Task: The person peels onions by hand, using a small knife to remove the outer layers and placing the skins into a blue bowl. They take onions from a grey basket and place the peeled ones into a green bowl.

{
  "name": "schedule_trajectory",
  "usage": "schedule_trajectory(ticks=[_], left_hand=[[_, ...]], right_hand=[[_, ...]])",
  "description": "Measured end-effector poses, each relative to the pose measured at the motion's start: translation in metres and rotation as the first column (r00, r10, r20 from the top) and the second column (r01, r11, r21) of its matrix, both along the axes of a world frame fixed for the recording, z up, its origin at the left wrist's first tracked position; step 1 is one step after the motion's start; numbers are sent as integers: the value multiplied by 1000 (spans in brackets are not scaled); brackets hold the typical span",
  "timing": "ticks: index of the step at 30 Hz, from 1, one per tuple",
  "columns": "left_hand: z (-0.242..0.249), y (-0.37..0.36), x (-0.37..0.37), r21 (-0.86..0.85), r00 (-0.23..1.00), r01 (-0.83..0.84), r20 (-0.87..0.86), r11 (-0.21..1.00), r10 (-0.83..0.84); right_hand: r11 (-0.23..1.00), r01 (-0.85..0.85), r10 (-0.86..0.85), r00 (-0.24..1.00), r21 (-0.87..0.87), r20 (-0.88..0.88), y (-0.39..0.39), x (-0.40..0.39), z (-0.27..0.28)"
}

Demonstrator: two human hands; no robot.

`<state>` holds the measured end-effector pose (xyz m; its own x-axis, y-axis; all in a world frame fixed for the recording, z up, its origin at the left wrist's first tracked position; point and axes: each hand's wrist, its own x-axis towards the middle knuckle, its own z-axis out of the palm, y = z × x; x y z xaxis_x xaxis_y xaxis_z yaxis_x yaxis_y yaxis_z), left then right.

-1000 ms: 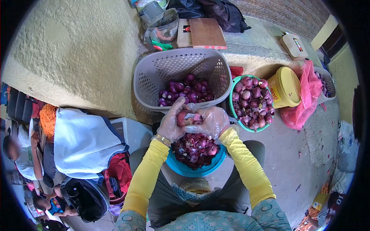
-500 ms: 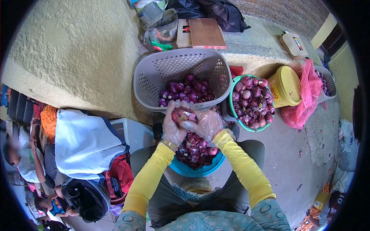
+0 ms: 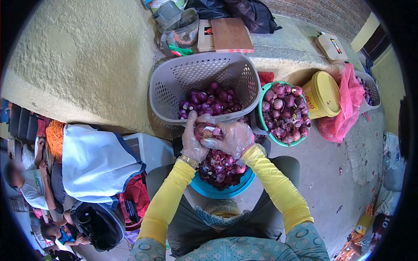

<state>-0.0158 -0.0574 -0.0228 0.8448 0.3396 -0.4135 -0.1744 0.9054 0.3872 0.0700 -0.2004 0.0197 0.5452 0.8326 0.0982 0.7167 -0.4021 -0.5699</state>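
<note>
My left hand (image 3: pixel 194 141), in a clear plastic glove, is closed around a red onion (image 3: pixel 204 131) with dry skin on it. My right hand (image 3: pixel 236 137), gloved the same way, has its fingers curled against the onion's right side; whether a small blade is in them I cannot make out. Just below the hands sits a blue basin (image 3: pixel 233 190) heaped with onion skins (image 3: pixel 222 169). Beyond them stands a grey perforated basket (image 3: pixel 163 102) with peeled purple onions (image 3: pixel 211 102) at its bottom. A green-rimmed tub (image 3: pixel 262 126) of unpeeled onions (image 3: pixel 285 113) is to the right.
A yellow lidded bucket (image 3: pixel 328 95) and a pink mesh sack (image 3: pixel 346 108) stand at the right, near another grey basket (image 3: pixel 370 93). Left are a white cloth (image 3: pixel 98 161) and a black-lined bin (image 3: pixel 96 226). Other people sit at the lower left; another person is at the lower right.
My fingers have shifted slightly on the onion, and a left finger now points further up. Both hands stay in about the same place above the basin.
</note>
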Motion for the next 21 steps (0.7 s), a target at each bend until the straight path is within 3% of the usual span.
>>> schedule_trajectory(ticks=[1,4,7,9,11,13,14,15,16,18,21], left_hand=[[4,-3,-1,-2,1000,2,-2,1000,-2],[8,-10,0,134,971,-241,36,961,238],[3,-10,1,112,954,-301,54,947,296],[1,-2,-4,64,980,-199,29,978,197],[2,1,-4,13,995,-96,12,995,96],[25,1,1,117,992,95,-96,989,-84],[32,3,2,68,986,154,-82,986,-148],[27,4,2,69,985,154,-84,986,-148],[18,5,3,91,983,170,-90,981,-162],[9,4,2,111,979,190,-98,975,-180],[6,-4,1,115,997,38,-65,993,-31]], right_hand=[[999,28,-26,999,42,-37,3,-4,-9],[994,69,-59,992,87,-111,7,-13,-10],[992,77,-63,988,99,-138,8,-14,-14],[999,38,-30,974,33,-223,7,-10,-16],[998,10,3,979,63,-203,4,1,-12],[995,-23,40,982,93,-184,0,12,-3],[997,-65,68,987,29,-145,-3,16,6],[994,-103,98,989,-37,-108,-5,17,10],[994,-76,80,995,75,-56,-4,14,4],[996,-49,49,999,81,1,-3,11,-3],[997,15,-19,998,79,58,2,3,-15]])
